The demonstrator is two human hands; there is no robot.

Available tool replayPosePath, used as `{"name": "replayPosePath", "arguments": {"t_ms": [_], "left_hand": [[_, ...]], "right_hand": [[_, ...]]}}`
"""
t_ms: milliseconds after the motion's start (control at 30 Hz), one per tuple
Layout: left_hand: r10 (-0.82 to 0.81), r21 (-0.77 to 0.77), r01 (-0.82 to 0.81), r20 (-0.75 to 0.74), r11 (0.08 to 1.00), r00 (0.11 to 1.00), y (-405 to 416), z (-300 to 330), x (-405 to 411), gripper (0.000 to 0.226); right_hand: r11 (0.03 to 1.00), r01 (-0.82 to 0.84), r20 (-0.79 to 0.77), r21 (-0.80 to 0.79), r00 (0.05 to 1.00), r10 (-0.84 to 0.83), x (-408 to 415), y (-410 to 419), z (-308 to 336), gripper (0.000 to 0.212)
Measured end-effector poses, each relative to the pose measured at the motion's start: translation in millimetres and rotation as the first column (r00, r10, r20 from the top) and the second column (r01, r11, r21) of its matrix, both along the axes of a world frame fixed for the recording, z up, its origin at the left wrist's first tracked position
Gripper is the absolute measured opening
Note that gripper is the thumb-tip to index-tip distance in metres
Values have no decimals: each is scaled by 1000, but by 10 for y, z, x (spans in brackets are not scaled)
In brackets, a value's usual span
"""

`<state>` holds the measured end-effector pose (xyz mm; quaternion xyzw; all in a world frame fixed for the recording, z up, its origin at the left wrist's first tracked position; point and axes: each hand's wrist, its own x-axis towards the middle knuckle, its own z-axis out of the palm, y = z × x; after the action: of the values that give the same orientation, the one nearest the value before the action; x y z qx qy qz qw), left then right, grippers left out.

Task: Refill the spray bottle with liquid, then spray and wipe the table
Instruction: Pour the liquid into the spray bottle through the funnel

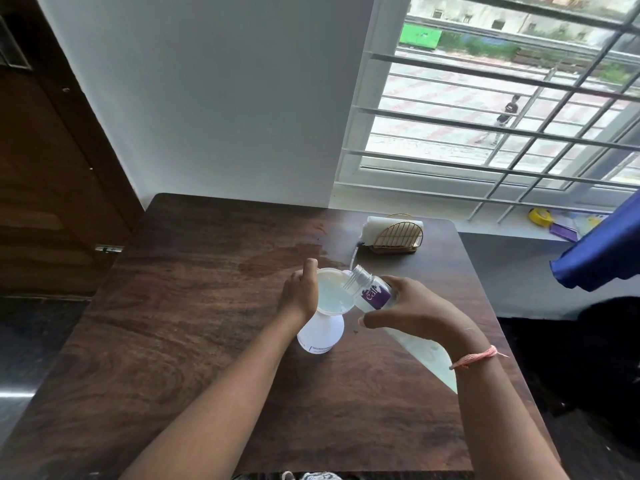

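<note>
The right hand (412, 306) grips the clear purple-labelled refill bottle (369, 289), tilted mouth-left over the white plastic funnel (334, 291) that the left hand (299, 292) holds on the white plastic spray bottle (320, 332).

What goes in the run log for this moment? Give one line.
step: refill | left hand: holds funnel on spray bottle | right hand: tilts refill bottle into funnel | table: not wiped
</note>
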<state>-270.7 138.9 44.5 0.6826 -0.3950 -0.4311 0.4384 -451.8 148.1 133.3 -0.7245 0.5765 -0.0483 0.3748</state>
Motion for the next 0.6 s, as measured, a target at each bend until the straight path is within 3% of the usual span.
{"name": "replayPosePath", "arguments": {"t_ms": [333, 600], "left_hand": [[25, 86, -18, -83, 996, 996, -5, 60, 4, 79], [42, 80, -32, -129, 996, 991, -2, 120, -3, 57]], "right_hand": [[1000, 5, 41, 30, 999, -6, -7, -1, 38, 39], [999, -10, 56, 45, 998, 7, 30, 6, 55, 34]]}}
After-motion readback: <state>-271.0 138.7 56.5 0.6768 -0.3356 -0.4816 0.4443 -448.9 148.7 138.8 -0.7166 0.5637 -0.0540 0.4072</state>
